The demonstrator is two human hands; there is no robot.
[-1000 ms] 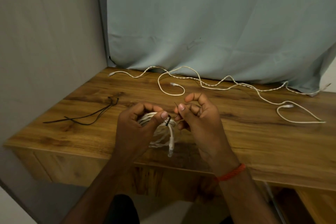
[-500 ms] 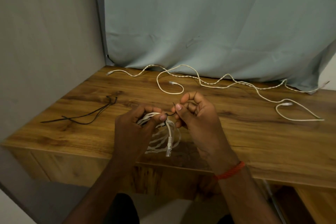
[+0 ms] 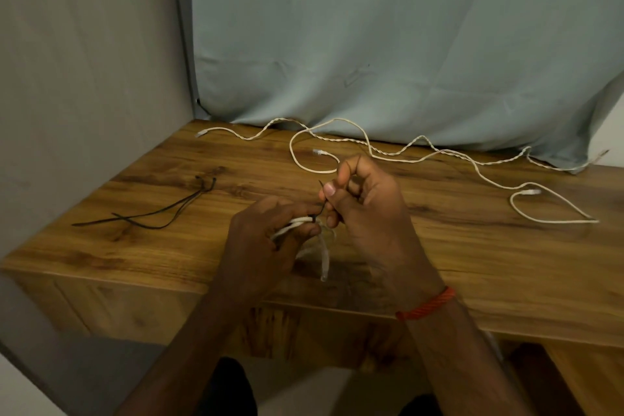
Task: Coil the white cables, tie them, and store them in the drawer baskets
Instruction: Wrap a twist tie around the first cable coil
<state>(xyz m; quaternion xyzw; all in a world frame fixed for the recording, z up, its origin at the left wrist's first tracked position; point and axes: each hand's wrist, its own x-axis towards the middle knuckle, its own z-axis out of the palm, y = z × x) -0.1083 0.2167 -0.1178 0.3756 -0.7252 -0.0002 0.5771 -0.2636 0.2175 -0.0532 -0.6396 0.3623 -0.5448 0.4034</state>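
Observation:
My left hand grips a coiled white cable above the front of the wooden table; one plug end hangs down from the coil. A thin black tie wraps the coil, and my right hand pinches its free end between thumb and fingers, pulling it up and to the right. Most of the coil is hidden behind my left hand. A second, uncoiled white cable snakes loosely across the back of the table.
Spare black ties lie on the left part of the wooden table. A grey-green cloth hangs behind, and a wall stands to the left. Wooden drawer fronts show below the table edge. No baskets are in view.
My right hand has drawn the tie's end further up and right, tightening it on the coil. My left hand has closed more around the coil, hiding more of it.

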